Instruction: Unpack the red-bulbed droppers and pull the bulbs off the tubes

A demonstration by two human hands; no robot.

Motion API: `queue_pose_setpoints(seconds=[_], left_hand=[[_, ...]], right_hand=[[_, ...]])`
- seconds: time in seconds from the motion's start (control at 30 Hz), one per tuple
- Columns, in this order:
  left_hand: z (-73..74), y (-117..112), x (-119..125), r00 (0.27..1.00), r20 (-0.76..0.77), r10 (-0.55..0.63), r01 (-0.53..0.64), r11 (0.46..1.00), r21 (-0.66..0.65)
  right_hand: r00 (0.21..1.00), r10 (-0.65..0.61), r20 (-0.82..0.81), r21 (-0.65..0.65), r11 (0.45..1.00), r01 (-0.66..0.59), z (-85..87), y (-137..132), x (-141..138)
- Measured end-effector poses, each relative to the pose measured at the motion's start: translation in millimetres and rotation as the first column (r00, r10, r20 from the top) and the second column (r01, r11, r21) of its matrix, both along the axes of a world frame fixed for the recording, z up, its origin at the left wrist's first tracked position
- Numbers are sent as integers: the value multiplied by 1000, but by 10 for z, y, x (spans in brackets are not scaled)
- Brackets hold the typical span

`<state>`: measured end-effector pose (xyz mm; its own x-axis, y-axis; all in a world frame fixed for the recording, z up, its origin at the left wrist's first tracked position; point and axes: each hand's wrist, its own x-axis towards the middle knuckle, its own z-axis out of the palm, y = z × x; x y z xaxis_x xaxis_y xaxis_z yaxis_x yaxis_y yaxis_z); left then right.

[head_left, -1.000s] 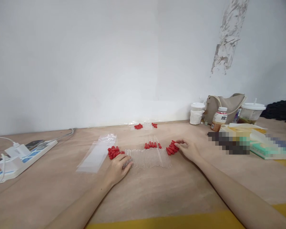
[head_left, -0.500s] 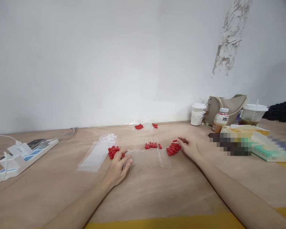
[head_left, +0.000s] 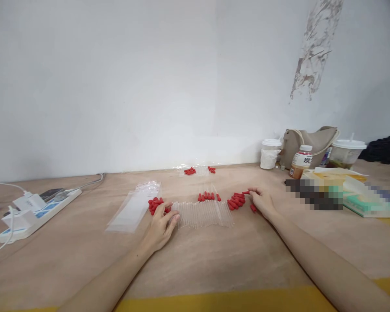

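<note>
Thin clear glass dropper tubes (head_left: 204,215) lie side by side in a wide row on the table. My left hand (head_left: 160,227) rests at the row's left end, thumb and fingers apart, fingertips touching the outermost tubes. Partly behind it is a heap of red rubber bulbs (head_left: 154,204). My right hand (head_left: 261,201) pinches one red rubber bulb (head_left: 246,192) at its end, just above a second pile of bulbs (head_left: 236,201). Under that hand lies a loose red bulb (head_left: 253,208). Behind the row are several tubes fitted with red bulbs (head_left: 209,197).
Clear plastic bags (head_left: 134,208) lie left of the bulbs, and a white power strip (head_left: 39,219) with cables is farther left. A bagged set of bulbs and tubes (head_left: 200,170) lies by the wall. At right stand a lidded cup (head_left: 269,156), a bottle (head_left: 300,162) and a bag (head_left: 312,141).
My right hand has moved slightly right with the bulb in its fingers, and a loose bulb now shows below it. My left hand has barely moved.
</note>
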<state>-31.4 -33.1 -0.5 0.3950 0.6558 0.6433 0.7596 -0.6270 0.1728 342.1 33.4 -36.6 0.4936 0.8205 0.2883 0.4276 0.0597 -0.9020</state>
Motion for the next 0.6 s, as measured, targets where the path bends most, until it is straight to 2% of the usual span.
queue_pose_setpoints(seconds=[0.17,0.3,0.6], left_hand=[[-11,4,-8,1000,-15,0,0,1000,-16],[-19,6,-10,1000,-26,-7,6,1000,-21],[-9,2,-9,999,-48,-10,10,1000,0]], right_hand=[[998,-45,52,-42,998,47,21,-13,38],[995,20,98,-59,998,-15,4,17,34],[994,61,96,17,998,-63,-95,112,149]])
